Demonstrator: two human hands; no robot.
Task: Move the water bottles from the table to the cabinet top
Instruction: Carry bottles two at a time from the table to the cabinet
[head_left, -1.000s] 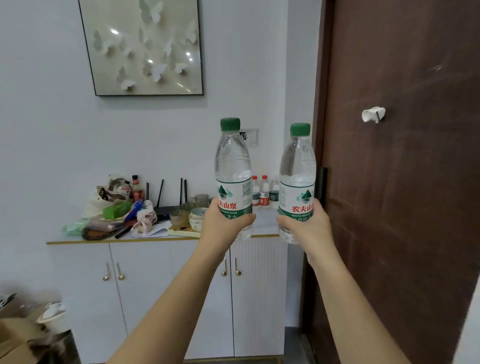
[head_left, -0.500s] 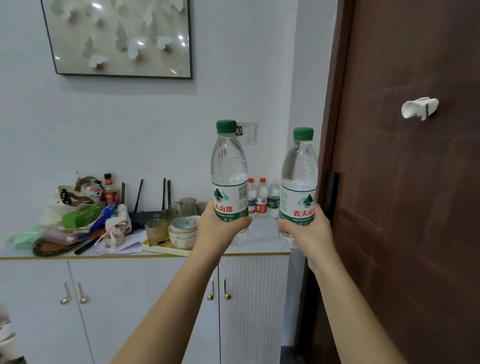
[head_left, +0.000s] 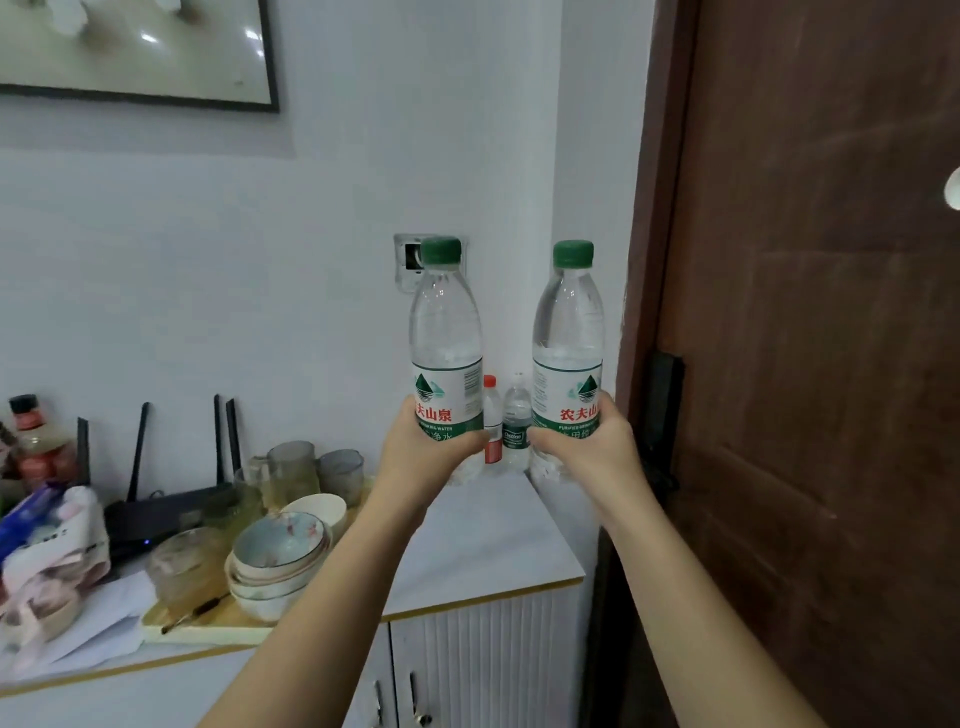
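Observation:
My left hand (head_left: 421, 452) grips a clear water bottle (head_left: 445, 332) with a green cap, held upright. My right hand (head_left: 592, 452) grips a second, matching water bottle (head_left: 569, 332), also upright. Both bottles hang above the right end of the white cabinet top (head_left: 483, 540), near the wall. Behind them, by the wall, stand a small red-capped bottle (head_left: 491, 405) and a small clear bottle (head_left: 517, 415) on the cabinet top. Each hand covers the lower part of its bottle.
A tray (head_left: 208, 623) with stacked bowls (head_left: 280, 556) and glasses (head_left: 291, 467) fills the cabinet's middle. A black router (head_left: 166, 509) and clutter lie to the left. A brown door (head_left: 810, 364) stands close on the right. A wall socket (head_left: 408, 260) sits behind the left bottle.
The cabinet has come much closer and lower in view. Both bottles, still held upright, now hover over its right end instead of in front of it.

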